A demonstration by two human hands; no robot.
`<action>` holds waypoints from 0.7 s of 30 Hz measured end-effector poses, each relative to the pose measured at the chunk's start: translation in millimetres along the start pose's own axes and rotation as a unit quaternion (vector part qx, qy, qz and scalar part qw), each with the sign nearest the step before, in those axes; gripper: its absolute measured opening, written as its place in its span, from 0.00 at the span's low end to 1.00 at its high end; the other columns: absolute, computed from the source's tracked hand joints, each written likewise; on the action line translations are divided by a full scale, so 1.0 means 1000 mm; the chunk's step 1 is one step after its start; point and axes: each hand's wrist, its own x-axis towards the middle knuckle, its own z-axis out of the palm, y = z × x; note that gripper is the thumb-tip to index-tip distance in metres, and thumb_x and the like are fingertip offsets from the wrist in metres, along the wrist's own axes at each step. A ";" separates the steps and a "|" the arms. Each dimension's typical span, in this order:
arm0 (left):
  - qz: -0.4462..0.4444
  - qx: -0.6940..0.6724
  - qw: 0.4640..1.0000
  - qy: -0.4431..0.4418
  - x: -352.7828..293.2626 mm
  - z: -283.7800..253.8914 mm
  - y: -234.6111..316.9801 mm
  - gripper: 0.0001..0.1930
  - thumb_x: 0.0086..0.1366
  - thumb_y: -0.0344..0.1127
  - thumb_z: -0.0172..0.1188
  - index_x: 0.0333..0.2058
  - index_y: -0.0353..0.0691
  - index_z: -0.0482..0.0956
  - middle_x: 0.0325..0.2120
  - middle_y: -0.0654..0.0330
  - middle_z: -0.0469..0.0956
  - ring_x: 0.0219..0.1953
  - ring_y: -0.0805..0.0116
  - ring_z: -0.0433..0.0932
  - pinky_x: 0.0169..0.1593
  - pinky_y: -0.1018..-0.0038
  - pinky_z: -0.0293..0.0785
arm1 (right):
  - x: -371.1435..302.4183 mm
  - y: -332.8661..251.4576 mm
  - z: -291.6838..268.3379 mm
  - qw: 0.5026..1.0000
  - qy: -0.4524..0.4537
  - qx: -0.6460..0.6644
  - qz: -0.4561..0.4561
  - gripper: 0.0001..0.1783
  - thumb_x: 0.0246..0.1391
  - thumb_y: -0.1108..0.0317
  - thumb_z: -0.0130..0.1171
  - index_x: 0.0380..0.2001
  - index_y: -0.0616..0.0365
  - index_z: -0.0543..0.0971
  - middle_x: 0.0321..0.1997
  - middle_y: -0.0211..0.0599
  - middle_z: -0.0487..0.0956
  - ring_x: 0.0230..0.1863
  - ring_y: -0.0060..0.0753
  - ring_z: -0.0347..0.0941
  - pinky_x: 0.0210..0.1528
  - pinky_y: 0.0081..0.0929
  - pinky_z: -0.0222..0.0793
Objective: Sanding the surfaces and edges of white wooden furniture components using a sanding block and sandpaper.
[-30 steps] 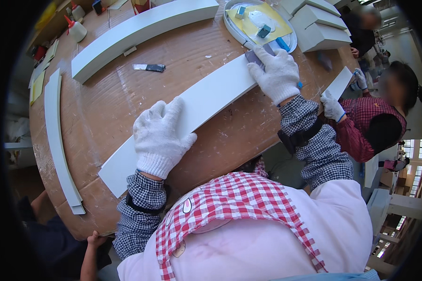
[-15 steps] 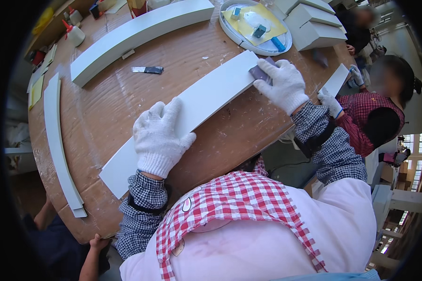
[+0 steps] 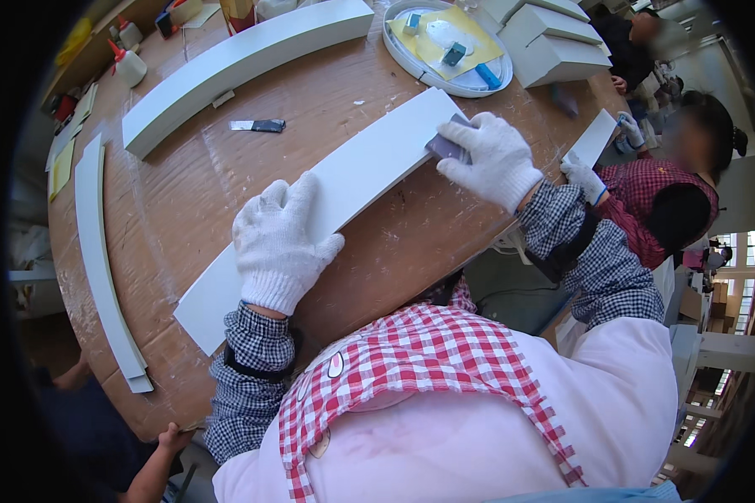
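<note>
Left hand (image 3: 278, 243) and right hand (image 3: 497, 159): white knit gloves, cuffs of small navy/white check. Apron (image 3: 403, 369): red/white gingham bib over pale pink. Long board (image 3: 327, 197) under both hands: plain off-white. Sanding block (image 3: 446, 147) in the right glove: grey-purple. Table (image 3: 184, 193): brown cardboard cover, streaked with white dust. Curved moulding (image 3: 243, 71) at 11 o'clock: pale grey-white. Thin strip (image 3: 101, 260) at 9 o'clock: same off-white. Scraper (image 3: 258, 126): silver blade, black handle. Round tray (image 3: 449, 42) at 12 o'clock: white rim, yellow sheet, blue and teal bits inside. Co-worker (image 3: 663, 184) at 3 o'clock: dark red check apron over black, white glove.
</note>
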 end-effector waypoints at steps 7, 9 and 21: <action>0.010 -0.006 1.000 0.011 0.004 0.000 0.002 0.43 0.51 0.53 0.70 0.65 0.50 0.66 0.57 0.53 0.70 0.60 0.49 0.67 0.66 0.50 0.60 | 0.002 -0.045 -0.002 0.996 0.009 0.057 -0.069 0.26 0.51 0.44 0.63 0.50 0.42 0.82 0.39 0.50 0.79 0.44 0.53 0.79 0.48 0.47 0.75; 0.008 -0.003 1.000 0.021 -0.001 0.002 -0.004 0.43 0.51 0.53 0.71 0.65 0.49 0.66 0.58 0.53 0.70 0.61 0.49 0.67 0.66 0.50 0.60 | 0.011 -0.047 0.005 0.994 0.023 0.081 -0.075 0.25 0.52 0.44 0.62 0.50 0.42 0.82 0.39 0.50 0.80 0.45 0.52 0.79 0.50 0.45 0.75; 0.005 -0.068 0.993 0.097 -0.006 0.019 -0.020 0.55 0.49 0.51 0.74 0.71 0.40 0.53 0.60 0.51 0.71 0.63 0.52 0.68 0.70 0.55 0.56 | 0.019 -0.112 0.011 0.961 -0.021 0.172 -0.216 0.30 0.50 0.44 0.65 0.55 0.43 0.80 0.40 0.49 0.79 0.43 0.49 0.79 0.47 0.44 0.77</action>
